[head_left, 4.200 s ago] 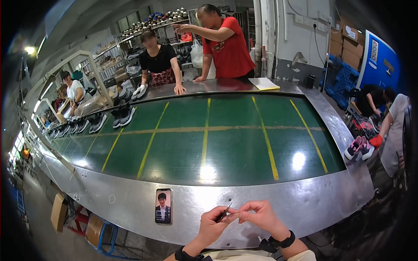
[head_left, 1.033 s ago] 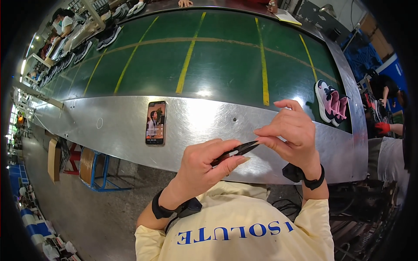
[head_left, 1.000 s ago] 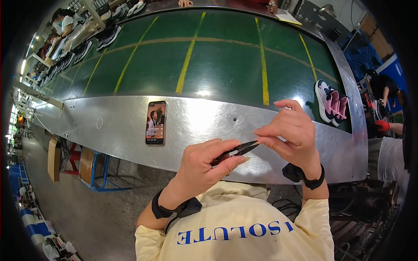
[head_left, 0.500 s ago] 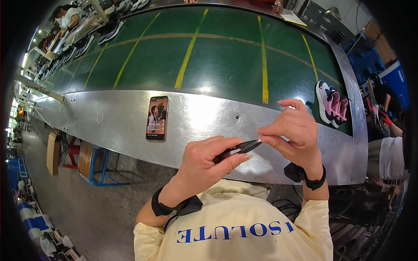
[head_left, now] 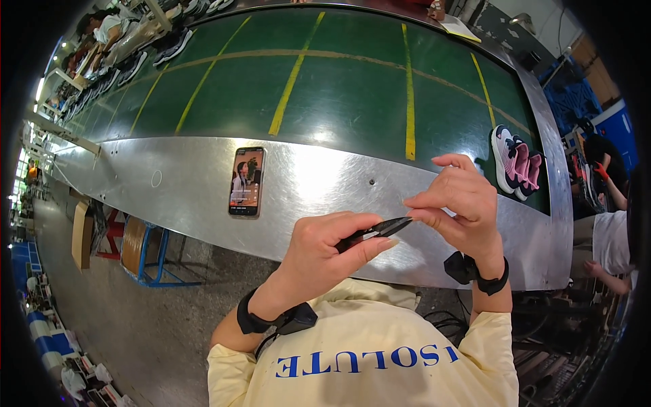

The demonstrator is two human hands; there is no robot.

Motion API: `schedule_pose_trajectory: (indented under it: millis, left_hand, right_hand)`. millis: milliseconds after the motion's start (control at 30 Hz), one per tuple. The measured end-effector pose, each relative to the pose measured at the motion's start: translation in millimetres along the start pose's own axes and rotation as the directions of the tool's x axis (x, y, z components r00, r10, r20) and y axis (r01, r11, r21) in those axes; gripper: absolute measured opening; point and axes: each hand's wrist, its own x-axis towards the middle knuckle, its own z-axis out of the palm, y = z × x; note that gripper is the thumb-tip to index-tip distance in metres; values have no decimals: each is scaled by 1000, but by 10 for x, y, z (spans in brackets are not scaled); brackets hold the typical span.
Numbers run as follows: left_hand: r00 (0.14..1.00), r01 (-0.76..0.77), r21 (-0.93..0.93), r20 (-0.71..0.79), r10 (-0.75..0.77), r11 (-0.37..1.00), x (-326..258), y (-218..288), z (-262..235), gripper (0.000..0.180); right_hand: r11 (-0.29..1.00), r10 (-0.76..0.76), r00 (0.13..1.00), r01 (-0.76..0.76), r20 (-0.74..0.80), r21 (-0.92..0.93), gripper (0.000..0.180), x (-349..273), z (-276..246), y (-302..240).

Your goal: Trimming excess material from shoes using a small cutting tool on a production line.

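In my left hand (head_left: 325, 247) is a slim black pointed tool (head_left: 388, 228), which looks like thread snips, with a pale strip along its side. Thumb and fingers close around its body, and most of its rear end is hidden in the palm. The tip points right, toward my right hand (head_left: 464, 207). There the thumb and index finger come together in a pinch right at the tip; whatever lies between them is too small to make out. Both hands are above the metal table edge (head_left: 319, 234). A phone (head_left: 246, 182) with a lit screen lies beyond my left hand.
A pair of pink and navy sneakers (head_left: 517, 165) stands on the green belt (head_left: 352, 88) at the right. Dark shoes (head_left: 173, 47) line the far left. A blue-framed stool (head_left: 146, 254) stands on the floor at left. Another person (head_left: 610, 237) is at the right edge.
My hands stay nearly in place; the tool's tip has shifted slightly right and the tool has turned a little. The view has moved slightly. At the right edge, the other person's arm has moved.
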Motion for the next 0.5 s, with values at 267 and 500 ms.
schedule_pose_trajectory:
  millis: [267,500]
  left_hand:
    - [985,167,-108,54,-162,980,24,30,-18,21]
    - [984,173,-132,56,-167,976,39,24,-17,20]
  right_hand:
    - [992,-52,998,48,-26,-120,17,27,23,-41]
    - [981,-86,996,80,-30,-176,17,37,18,-53]
